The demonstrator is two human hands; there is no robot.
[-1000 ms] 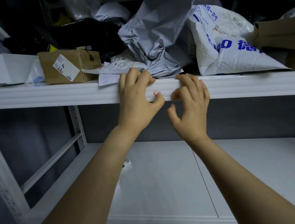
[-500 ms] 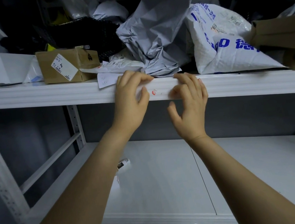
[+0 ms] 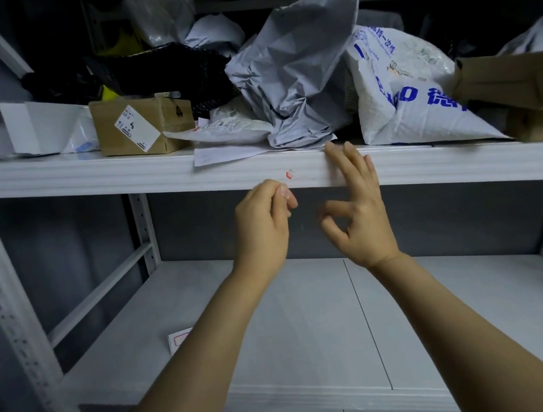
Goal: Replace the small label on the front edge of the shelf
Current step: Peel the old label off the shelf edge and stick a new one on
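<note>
Label (image 3: 289, 174), small, red-and-white: stuck on the shelf's front edge (image 3: 89, 180), just above the gap between both hands, touched by neither. Left hand (image 3: 262, 224): fingers curled, thumb against fingertips; whether it holds anything cannot be told. Right hand (image 3: 360, 215): thumb and forefinger ringed, nothing visible between them, other fingers (image 3: 343, 162) straight against the edge. Above the hands: grey mailer bag (image 3: 298, 75); cardboard box (image 3: 140, 126) further left.
</note>
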